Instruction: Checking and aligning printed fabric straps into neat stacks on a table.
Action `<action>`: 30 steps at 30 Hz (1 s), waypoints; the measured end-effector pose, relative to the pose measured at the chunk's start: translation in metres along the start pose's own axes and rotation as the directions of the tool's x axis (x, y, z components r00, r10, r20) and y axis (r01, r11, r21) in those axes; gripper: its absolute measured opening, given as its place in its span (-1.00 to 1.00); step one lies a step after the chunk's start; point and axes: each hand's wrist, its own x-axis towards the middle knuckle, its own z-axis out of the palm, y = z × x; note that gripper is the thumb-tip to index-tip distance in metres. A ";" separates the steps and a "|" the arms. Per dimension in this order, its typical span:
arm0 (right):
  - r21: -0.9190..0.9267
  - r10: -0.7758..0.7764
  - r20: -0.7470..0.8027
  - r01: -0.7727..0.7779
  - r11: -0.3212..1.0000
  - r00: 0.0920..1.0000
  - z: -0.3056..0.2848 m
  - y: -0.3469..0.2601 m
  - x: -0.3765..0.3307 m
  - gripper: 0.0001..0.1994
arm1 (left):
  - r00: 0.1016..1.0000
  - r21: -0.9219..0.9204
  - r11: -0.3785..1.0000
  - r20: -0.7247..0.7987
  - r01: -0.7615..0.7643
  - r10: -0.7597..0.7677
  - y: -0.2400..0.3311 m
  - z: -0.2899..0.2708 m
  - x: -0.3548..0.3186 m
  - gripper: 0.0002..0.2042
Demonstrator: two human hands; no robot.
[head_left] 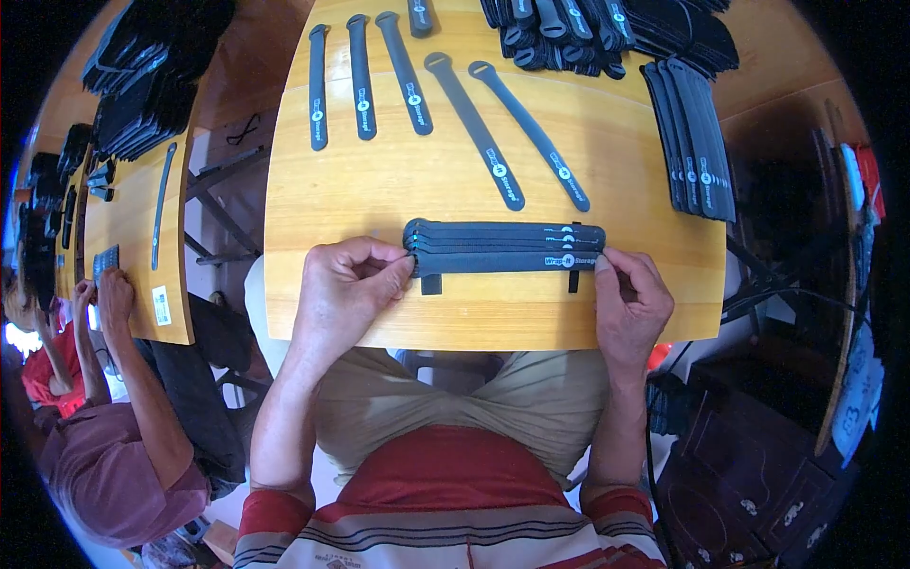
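Note:
A fanned stack of dark grey storage straps [493,248] lies crosswise on the wooden table in front of me, white print towards its right end. My left hand [343,289] pinches the left end of the stack between thumb and fingers. At the other end, my right hand [633,299] grips the lower right corner, fingers closed. From under the stack two short black strips stick out, a left strip [432,284] and a right strip [573,282]. Beyond it lie several single straps, among them a long slotted strap [479,133] and a thinner one [536,137].
At the back right sit a heap of rolled straps [559,33] and a fanned row of straps [690,142]. Another table [142,237] on the left carries black piles [152,95]; a co-worker's hand [116,296] is at it. A dark cabinet [758,465] stands low right.

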 end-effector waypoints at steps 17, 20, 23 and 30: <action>-0.005 -0.044 -0.013 0.044 0.999 0.999 0.002 0.003 0.000 -0.90 | 1.000 0.009 1.000 -0.019 -0.003 0.003 -0.001 0.002 0.001 -0.93; -0.001 -0.023 -0.012 0.023 1.000 1.000 0.001 0.003 0.000 -0.90 | 1.000 0.009 1.000 -0.018 0.006 -0.006 0.000 0.001 0.000 -0.93; -0.008 -0.051 -0.017 0.051 0.999 0.999 0.002 0.004 0.000 -0.91 | 1.000 0.024 1.000 -0.017 -0.009 0.009 -0.001 0.001 0.001 -0.93; 0.018 -0.049 -0.025 0.050 0.999 0.998 0.002 0.004 0.001 -0.91 | 0.999 0.046 0.998 -0.022 -0.039 0.041 -0.002 0.002 0.001 -0.94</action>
